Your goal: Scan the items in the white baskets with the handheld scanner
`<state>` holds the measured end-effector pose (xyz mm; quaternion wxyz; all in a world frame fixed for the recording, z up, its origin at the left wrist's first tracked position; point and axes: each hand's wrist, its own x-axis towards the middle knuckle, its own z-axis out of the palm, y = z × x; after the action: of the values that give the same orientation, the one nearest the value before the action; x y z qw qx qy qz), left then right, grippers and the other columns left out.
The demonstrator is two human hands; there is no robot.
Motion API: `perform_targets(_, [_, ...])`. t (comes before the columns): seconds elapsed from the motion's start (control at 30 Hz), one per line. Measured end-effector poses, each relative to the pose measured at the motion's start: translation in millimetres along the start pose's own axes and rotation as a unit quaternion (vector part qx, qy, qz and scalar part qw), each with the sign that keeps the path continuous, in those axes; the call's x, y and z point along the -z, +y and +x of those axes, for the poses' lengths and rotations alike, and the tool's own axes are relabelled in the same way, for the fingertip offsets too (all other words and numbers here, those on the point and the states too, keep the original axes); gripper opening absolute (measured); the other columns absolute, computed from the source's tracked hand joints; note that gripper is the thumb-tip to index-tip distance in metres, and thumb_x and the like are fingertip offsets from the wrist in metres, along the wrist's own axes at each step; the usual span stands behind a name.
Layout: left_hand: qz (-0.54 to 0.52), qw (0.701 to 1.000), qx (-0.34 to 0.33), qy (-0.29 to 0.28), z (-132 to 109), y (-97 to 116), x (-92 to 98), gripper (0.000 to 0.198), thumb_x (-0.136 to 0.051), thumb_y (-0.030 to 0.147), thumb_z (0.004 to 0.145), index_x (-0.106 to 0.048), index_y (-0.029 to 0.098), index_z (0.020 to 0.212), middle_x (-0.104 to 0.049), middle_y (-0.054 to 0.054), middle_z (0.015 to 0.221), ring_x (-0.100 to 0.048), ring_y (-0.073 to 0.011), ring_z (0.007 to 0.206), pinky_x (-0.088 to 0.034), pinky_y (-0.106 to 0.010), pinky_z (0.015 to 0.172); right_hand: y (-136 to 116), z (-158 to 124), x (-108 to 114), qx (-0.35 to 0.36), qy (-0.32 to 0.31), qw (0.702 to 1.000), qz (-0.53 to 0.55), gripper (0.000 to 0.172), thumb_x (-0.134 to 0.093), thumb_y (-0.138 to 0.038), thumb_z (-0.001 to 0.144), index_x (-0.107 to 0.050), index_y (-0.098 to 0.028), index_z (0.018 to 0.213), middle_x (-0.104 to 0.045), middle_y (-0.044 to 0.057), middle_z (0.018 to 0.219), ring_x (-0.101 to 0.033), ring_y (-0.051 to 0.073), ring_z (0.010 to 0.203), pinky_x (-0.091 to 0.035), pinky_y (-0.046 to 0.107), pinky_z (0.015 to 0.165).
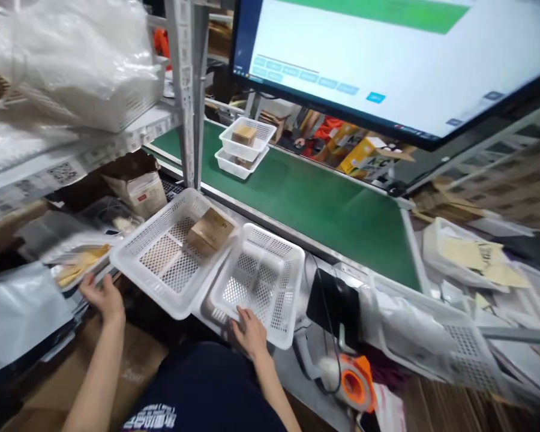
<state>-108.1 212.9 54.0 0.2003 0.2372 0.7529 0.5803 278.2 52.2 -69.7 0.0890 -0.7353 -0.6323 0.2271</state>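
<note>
Two bare hands work well apart from each other. The right hand [251,332] is at the near rim of a small white perforated plastic basket [265,282], close to the middle of that edge, its fingers reaching over; whether they grip or merely rest, I cannot tell. The left hand [103,297] holds nothing that I can see — loosely curled, thumb and fingers apart, just outside the near-left edge of a larger white perforated plastic basket [162,255].

That larger basket stands just left of the small one, between the hands and beyond them. A brown cardboard box [210,231] lies in it against the right side, toward the far corner, out of reach of either hand as they are now.

To the right of the small basket, a flat black object [333,306] lies on the grey bench [292,372], with an orange roll [354,384] nearer the person. Past the bench's far edge runs a green conveyor belt [315,192] — toward its left end sit two stacked white plastic trays [265,133], the upper carrying a small tan box [244,134]. A large monitor [342,78] hangs above.
</note>
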Motion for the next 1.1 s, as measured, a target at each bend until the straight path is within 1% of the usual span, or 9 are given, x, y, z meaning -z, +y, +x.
perform_targets(0.07, [-0.005,0.982,-0.184,-0.050,-7,35,-27.3,0.069,-0.067,0.041,0.101,-0.039,0.018,0.160,-0.044,-0.022,0.176,-0.046,-0.0325,0.162,-0.045,-0.053,0.133,7,-4,-5,0.044,0.074,0.994,0.070,0.057,-0.061,-0.039,0.107,-0.067,-0.018,0.160,-0.074,0.018,0.149,-0.073,0.033,0.136,-0.060,0.046,0.117])
perform_targets(0.17, [0.086,0.866,-0.408,-0.275,-60,74,-101.9,0.098,-0.080,0.053,0.093,-0.036,0.009,0.168,-0.041,-0.032,0.178,-0.041,-0.0428,0.168,-0.038,-0.062,0.138,25,-7,-6,0.059,0.202,0.967,0.142,0.055,-0.060,-0.043,0.106,-0.072,-0.019,0.153,-0.073,0.019,0.150,-0.071,0.037,0.140,-0.060,0.056,0.120])
perform_targets(0.33, [0.396,0.748,-0.400,-0.351,-136,109,-206.7,0.125,-0.092,0.042,0.081,-0.026,0.006,0.181,-0.021,-0.037,0.187,-0.021,-0.0585,0.173,-0.022,-0.083,0.135,72,-15,25,-0.020,0.328,0.929,0.172,0.054,-0.053,-0.053,0.110,-0.078,-0.015,0.138,-0.075,0.023,0.142,-0.073,0.040,0.134,-0.060,0.063,0.115])
perform_targets(0.5, [0.423,0.775,-0.354,-0.308,-97,122,-169.3,0.117,-0.085,0.054,0.084,-0.032,0.009,0.178,-0.046,-0.033,0.176,-0.047,-0.0538,0.158,-0.043,-0.076,0.125,130,-39,55,-0.121,0.347,0.911,0.189,0.060,-0.053,-0.063,0.105,-0.078,-0.016,0.132,-0.076,0.023,0.139,-0.073,0.041,0.132,-0.058,0.060,0.116])
perform_targets(0.67, [0.453,0.778,-0.366,-0.235,-56,111,-112.0,0.104,-0.075,0.057,0.091,-0.038,0.008,0.175,-0.038,-0.036,0.180,-0.040,-0.0596,0.162,-0.038,-0.087,0.123,186,-54,46,-0.255,0.241,0.920,0.174,0.074,-0.044,-0.064,0.094,-0.074,-0.012,0.137,-0.075,0.028,0.140,-0.074,0.046,0.132,-0.059,0.061,0.116])
perform_targets(0.77, [0.424,0.744,-0.427,-0.290,-64,96,-126.8,0.078,-0.062,0.046,0.102,-0.050,0.006,0.168,-0.044,-0.033,0.178,-0.040,-0.0498,0.167,-0.037,-0.075,0.134,213,-52,30,-0.319,0.102,0.935,0.116,0.077,-0.048,-0.045,0.085,-0.067,-0.007,0.149,-0.072,0.032,0.145,-0.074,0.048,0.136,-0.061,0.060,0.113])
perform_targets(0.87, [0.429,0.706,-0.419,-0.376,-78,79,-165.6,0.055,-0.048,0.024,0.108,-0.059,0.009,0.160,-0.071,-0.026,0.153,-0.069,-0.0370,0.144,-0.052,-0.055,0.127,223,-46,15,-0.316,0.001,0.944,0.095,0.082,-0.060,-0.034,0.074,-0.067,-0.004,0.150,-0.072,0.034,0.147,-0.076,0.045,0.134,-0.064,0.053,0.110])
perform_targets(0.97, [0.499,0.696,-0.362,-0.367,-85,56,-199.7,0.051,-0.043,0.008,0.103,-0.063,-0.002,0.149,-0.078,-0.032,0.127,-0.079,-0.0404,0.119,-0.061,-0.056,0.106,217,-41,2,-0.314,-0.008,0.946,0.087,0.078,-0.062,-0.033,0.078,-0.066,-0.005,0.151,-0.074,0.032,0.144,-0.078,0.044,0.131,-0.063,0.051,0.112])
perform_targets(1.1, [0.532,0.701,-0.337,-0.336,-85,22,-215.7,0.059,-0.053,0.008,0.096,-0.056,-0.015,0.150,-0.068,-0.046,0.137,-0.070,-0.0491,0.137,-0.061,-0.056,0.105,201,-43,-11,-0.323,0.047,0.940,0.097,0.072,-0.050,-0.041,0.088,-0.062,-0.005,0.149,-0.072,0.034,0.140,-0.076,0.049,0.131,-0.062,0.060,0.114])
